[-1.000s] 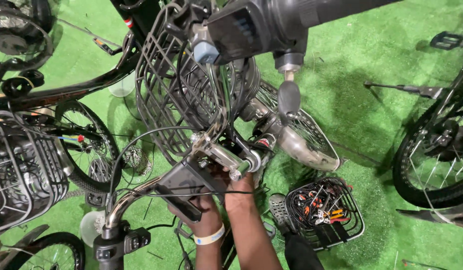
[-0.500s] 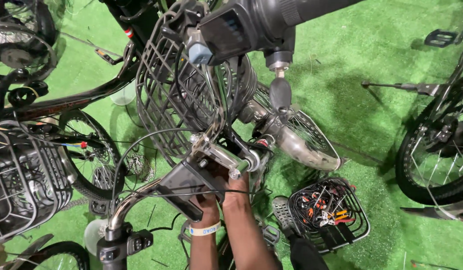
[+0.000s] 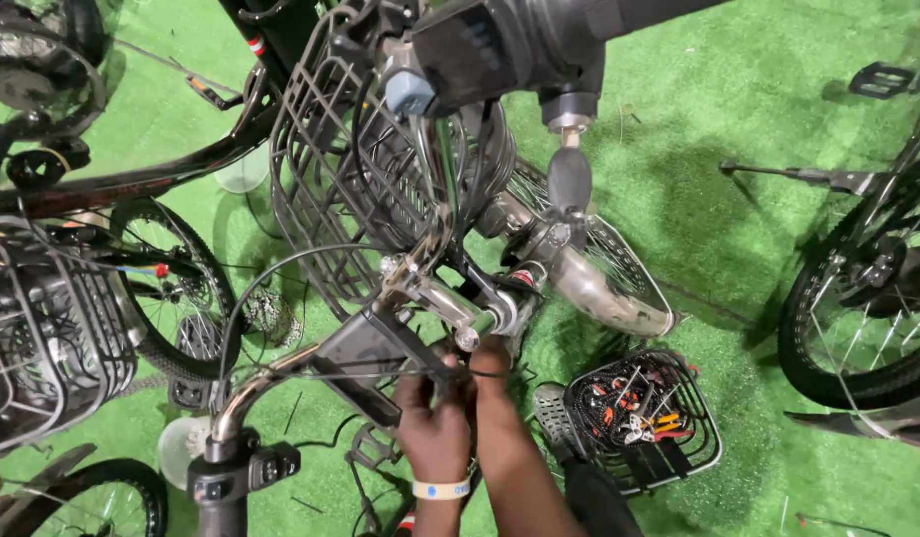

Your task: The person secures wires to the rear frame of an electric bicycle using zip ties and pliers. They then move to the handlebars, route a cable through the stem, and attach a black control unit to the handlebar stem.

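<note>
I look down on a bicycle's handlebar with a black wire front basket and a silver stem. A flat black box is fixed below the stem. My left hand, with a pale wristband, is curled at the box's right edge and pinches a thin black cable that runs across it. My right hand lies right beside it. Its fingertips are closed on the same cable just under the stem's silver end.
On the green turf to the right stands a small wire basket holding several hand tools. A silver fender is above it. Other bicycles crowd in: a wheel at right, a basket and wheels at left.
Both hands stay at the black box and stem, shifted only slightly lower in the view. The view itself has drifted a little.
</note>
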